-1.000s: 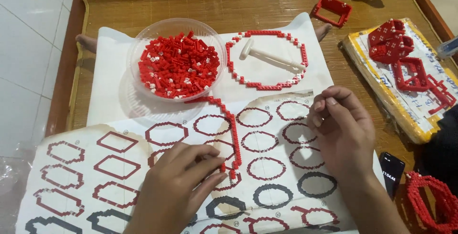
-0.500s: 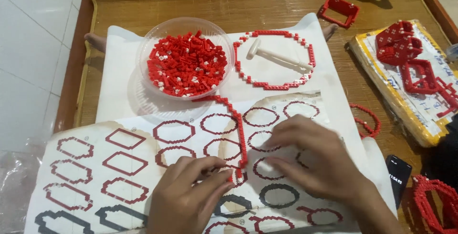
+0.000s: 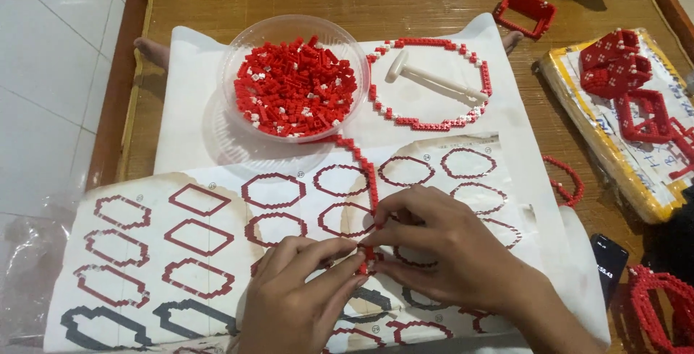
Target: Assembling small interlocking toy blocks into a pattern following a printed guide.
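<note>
Surface: a wooden table (image 3: 405, 7) overlaid with a woven brown mat, standing on a pale tiled floor (image 3: 50, 72) that shows along the left edge. Near front edge, centre: left hand (image 3: 300, 292) and right hand (image 3: 448, 249), fingertips pressed together, both pinching the lower end of a red brick strip (image 3: 361, 173) that curves up toward the bowl. Beneath them: a printed pattern sheet (image 3: 181, 238) of red and dark ring outlines, covering the front left of the table. Behind it, on white paper: a clear plastic bowl (image 3: 295, 79) of loose red and white bricks; just right of it, a closed ring of red and white bricks (image 3: 430, 79) with a white tool (image 3: 434, 81) lying inside. Far right corner: a small red brick frame (image 3: 525, 11). Right edge: a yellow-edged board (image 3: 614, 144) bearing assembled red pieces. Front right corner: a dark phone (image 3: 609, 264) and, beside it, a red brick assembly (image 3: 661, 303). Front left, off the table: crumpled clear plastic (image 3: 29, 267).
</note>
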